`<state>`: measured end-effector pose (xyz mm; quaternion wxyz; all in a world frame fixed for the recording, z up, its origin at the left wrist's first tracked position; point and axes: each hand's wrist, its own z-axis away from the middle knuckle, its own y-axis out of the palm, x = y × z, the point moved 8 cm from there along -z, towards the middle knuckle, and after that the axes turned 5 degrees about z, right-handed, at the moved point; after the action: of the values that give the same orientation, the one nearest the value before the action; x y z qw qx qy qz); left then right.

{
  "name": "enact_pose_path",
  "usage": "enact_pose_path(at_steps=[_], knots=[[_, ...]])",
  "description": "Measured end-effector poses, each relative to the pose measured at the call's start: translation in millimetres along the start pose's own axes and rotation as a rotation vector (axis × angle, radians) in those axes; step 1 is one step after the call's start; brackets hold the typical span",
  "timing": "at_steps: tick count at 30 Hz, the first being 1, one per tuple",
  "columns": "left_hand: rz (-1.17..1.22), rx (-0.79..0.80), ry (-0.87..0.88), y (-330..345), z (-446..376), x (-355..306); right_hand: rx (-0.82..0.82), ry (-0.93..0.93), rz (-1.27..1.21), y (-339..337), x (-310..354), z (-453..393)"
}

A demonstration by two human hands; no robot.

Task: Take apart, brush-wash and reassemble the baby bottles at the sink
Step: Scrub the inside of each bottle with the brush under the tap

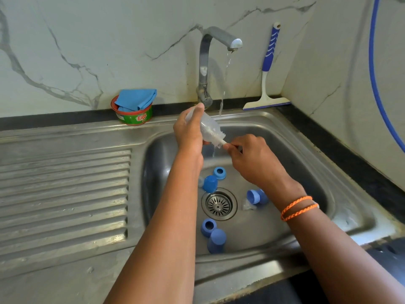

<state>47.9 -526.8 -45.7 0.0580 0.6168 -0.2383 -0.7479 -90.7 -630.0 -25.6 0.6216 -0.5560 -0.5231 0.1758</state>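
Marble-veined wall tiles back a stainless steel sink (341, 207), where a clear plastic baby bottle (208, 128) is gripped by the left hand (189, 132) above the basin, beside the running tap stream. A white bottle brush (220, 141), pinched by the right hand (252, 156), is pushed into its mouth. Disassembly appears done: 6 blue caps and rings (210, 183) lie around the sink's drain (219, 204). Their washing and all reassembly seemingly remain.

"Exo" in red on green label of round tub (133, 116); nothing else legible.
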Motion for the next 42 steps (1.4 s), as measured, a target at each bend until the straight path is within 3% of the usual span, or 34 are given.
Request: enact_pose_path(at_steps=[5,11,15,18,27,30,33,42], knots=[[-0.114,0.028,0.046,0,-1,-7,0.047,-0.150,-0.134,-13,-7,4],[0.071,-0.117,-0.100,-13,-3,7,-0.066,-0.056,-0.184,-4,2,4],[-0.041,-0.220,0.124,-26,-2,-9,-0.038,-0.009,-0.088,-2,-1,3],[-0.090,-0.196,0.237,-26,-3,-23,-0.015,-0.029,0.010,-15,-10,4],[0.325,-0.232,-0.200,-36,-6,22,-0.231,-0.025,0.309,-60,-21,12],[0.478,-0.171,-0.250,-27,-4,27,-0.216,0.076,0.228,-54,-32,9],[0.563,-0.133,-0.275,-20,-3,31,-0.239,0.215,-0.004,-54,-53,7],[0.075,0.164,-0.346,15,1,51,-0.237,0.206,-0.096,-36,-40,6]])
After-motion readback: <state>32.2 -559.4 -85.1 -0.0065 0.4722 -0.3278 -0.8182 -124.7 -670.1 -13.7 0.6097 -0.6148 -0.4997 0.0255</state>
